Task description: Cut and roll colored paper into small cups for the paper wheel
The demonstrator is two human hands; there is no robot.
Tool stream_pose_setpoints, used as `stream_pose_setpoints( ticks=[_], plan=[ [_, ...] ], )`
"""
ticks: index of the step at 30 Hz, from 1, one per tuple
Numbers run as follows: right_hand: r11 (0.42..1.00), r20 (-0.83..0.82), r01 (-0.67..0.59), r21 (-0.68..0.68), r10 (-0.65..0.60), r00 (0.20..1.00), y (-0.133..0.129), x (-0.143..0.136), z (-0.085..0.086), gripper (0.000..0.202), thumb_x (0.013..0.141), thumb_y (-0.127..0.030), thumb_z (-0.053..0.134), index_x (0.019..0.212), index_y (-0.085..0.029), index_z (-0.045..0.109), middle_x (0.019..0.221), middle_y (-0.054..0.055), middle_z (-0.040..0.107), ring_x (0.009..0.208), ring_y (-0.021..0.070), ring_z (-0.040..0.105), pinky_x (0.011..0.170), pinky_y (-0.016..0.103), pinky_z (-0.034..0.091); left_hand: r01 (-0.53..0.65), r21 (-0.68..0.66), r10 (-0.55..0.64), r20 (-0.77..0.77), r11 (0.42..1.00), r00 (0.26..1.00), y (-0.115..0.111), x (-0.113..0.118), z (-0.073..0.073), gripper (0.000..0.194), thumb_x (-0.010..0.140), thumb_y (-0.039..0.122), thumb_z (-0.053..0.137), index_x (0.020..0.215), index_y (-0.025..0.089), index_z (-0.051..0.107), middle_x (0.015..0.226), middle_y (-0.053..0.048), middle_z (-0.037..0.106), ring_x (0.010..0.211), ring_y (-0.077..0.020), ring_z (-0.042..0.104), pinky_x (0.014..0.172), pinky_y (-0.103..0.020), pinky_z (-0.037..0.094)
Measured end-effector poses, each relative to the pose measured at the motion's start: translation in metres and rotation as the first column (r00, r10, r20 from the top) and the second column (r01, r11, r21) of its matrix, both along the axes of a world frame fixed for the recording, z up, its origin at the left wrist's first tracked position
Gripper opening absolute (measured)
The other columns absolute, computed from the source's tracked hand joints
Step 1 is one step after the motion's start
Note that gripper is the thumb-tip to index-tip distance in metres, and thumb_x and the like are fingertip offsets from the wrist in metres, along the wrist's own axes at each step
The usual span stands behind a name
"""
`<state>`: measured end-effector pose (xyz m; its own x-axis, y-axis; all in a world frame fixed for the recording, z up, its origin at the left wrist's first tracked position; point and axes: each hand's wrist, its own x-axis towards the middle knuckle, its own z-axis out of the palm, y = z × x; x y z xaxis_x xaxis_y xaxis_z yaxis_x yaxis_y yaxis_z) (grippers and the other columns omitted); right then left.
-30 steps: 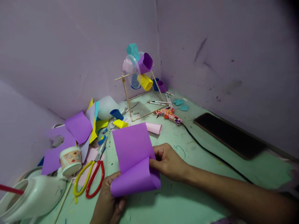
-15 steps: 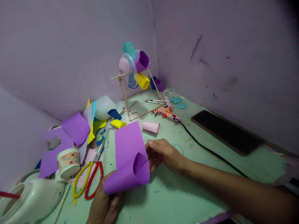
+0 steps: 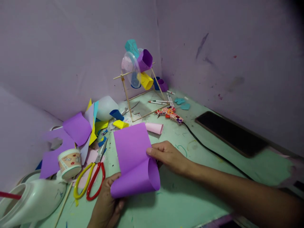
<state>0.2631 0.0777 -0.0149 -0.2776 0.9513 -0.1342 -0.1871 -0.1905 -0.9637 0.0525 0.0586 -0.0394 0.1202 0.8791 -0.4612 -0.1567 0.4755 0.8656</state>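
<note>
A sheet of purple paper (image 3: 132, 145), its near end rolled into a loose tube, is held above the table between both hands. My left hand (image 3: 108, 196) grips the rolled part at its left end, fingers underneath. My right hand (image 3: 166, 155) pinches the sheet's right edge just above the roll, thumb on top. Just left of my left hand lie scissors (image 3: 96, 164) with one yellow and one red handle. Behind the sheet is a pink paper roll (image 3: 155, 128), partly covered by it. A small yellow paper roll (image 3: 120, 124) lies near the sheet's far edge.
A stick frame (image 3: 128, 101) carrying a plastic disc with coloured paper cups stands at the back. A patterned glue gun (image 3: 169, 114) trails a black cable. At right lies a phone (image 3: 230, 133). Paper scraps (image 3: 77, 128), a paper cup (image 3: 69, 163) and a white container (image 3: 38, 198) crowd the left.
My right hand has closed on the sheet's right edge, where it was beside it before. The sheet has shifted slightly right, and its roll has turned and opened rounder.
</note>
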Motion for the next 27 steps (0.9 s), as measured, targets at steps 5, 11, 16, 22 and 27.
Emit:
stream_pose_setpoints(
  ticks=[5, 11, 16, 22, 27],
  plan=[
    [0.996, 0.068, 0.01, 0.085, -0.016, 0.998, 0.0, 0.001, 0.0, 0.035, 0.076, -0.035, 0.051, 0.048, -0.018, 0.038, 0.044, -0.006, 0.039, 0.043, 0.0067, 0.036, 0.044, 0.021, 0.029, 0.05, -0.036, -0.052, -0.062, 0.998, 0.997, 0.0, 0.0, 0.002, 0.011, 0.058, 0.02, 0.069, 0.062, 0.012, 0.063, 0.035, 0.007, 0.04, 0.027, 0.0002, 0.023, 0.028, -0.012, 0.016],
    [0.991, 0.11, 0.0, 0.136, -0.015, 0.994, 0.0, 0.002, -0.003, 0.036, 0.077, -0.038, 0.049, 0.049, -0.018, 0.038, 0.046, -0.006, 0.038, 0.045, 0.0067, 0.035, 0.045, 0.021, 0.028, -0.002, -0.028, 0.0, -0.064, 1.0, 0.998, -0.001, 0.002, 0.005, 0.012, 0.052, 0.016, 0.068, 0.064, 0.013, 0.065, 0.036, 0.006, 0.045, 0.028, 0.0004, 0.021, 0.028, -0.012, 0.017],
    [0.994, 0.088, -0.015, 0.108, 0.005, 0.996, 0.0, 0.002, -0.003, 0.036, 0.076, -0.039, 0.05, 0.05, -0.018, 0.038, 0.047, -0.005, 0.039, 0.045, 0.0067, 0.038, 0.046, 0.021, 0.031, -0.021, -0.034, 0.019, -0.038, 0.999, 0.999, -0.001, 0.005, 0.005, 0.011, 0.054, 0.017, 0.067, 0.063, 0.013, 0.063, 0.039, 0.007, 0.044, 0.029, 0.0005, 0.022, 0.029, -0.013, 0.02],
    [0.993, 0.005, 0.105, 0.051, -0.105, 0.994, 0.001, 0.003, -0.003, 0.022, 0.073, -0.035, 0.055, 0.087, -0.018, 0.057, 0.079, 0.002, 0.059, 0.066, 0.0138, 0.056, 0.059, 0.026, 0.047, -0.156, 0.101, 0.168, -0.128, 0.983, 0.977, -0.001, 0.006, 0.003, 0.008, 0.057, 0.016, 0.058, 0.065, 0.015, 0.06, 0.041, 0.009, 0.04, 0.03, -0.0015, 0.026, 0.03, -0.013, 0.019],
    [0.975, 0.282, 0.174, 0.137, -0.207, 0.937, 0.004, 0.01, -0.005, 0.041, 0.076, -0.053, 0.053, 0.061, -0.015, 0.06, 0.059, 0.003, 0.057, 0.055, 0.0136, 0.051, 0.052, 0.025, 0.039, -0.233, 0.214, 0.287, -0.269, 0.949, 0.919, -0.003, 0.011, 0.013, 0.019, 0.049, 0.011, 0.054, 0.065, 0.016, 0.063, 0.04, 0.007, 0.048, 0.031, -0.0054, 0.035, 0.031, -0.014, 0.023]
  ],
)
